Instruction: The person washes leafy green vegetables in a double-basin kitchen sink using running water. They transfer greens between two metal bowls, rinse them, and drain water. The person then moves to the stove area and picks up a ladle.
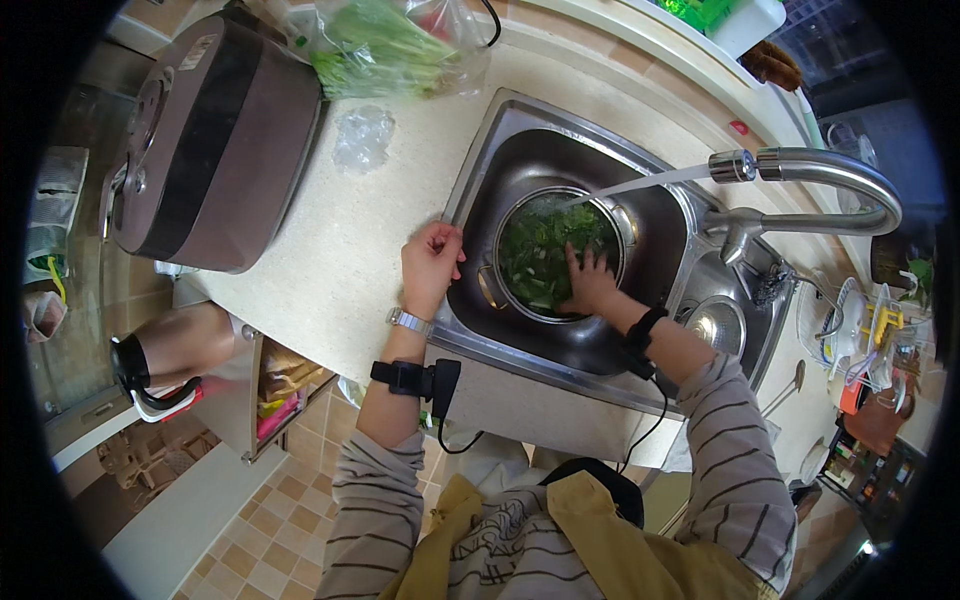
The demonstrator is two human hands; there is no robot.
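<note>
Chopped leafy greens (536, 240) fill a round metal pot (624, 225) with two handles, which stands in the steel sink basin (487, 180). Water (645, 182) streams from the arched metal faucet (817, 163) into the pot. With fingers spread, my right hand (589, 281) lies on the greens near the pot's right side; no grip on them shows. My left hand (433, 259), its fingers curled, rests at the sink's left rim, and nothing is visible in it.
A large brown countertop appliance (240, 150) stands on the left. Behind it lie a plastic bag of green vegetables (390, 60) and a crumpled clear bag (364, 139). A small basin with a strainer (712, 328) and a dish rack (847, 330) are on the right. Below left, a drawer (255, 397) stands open.
</note>
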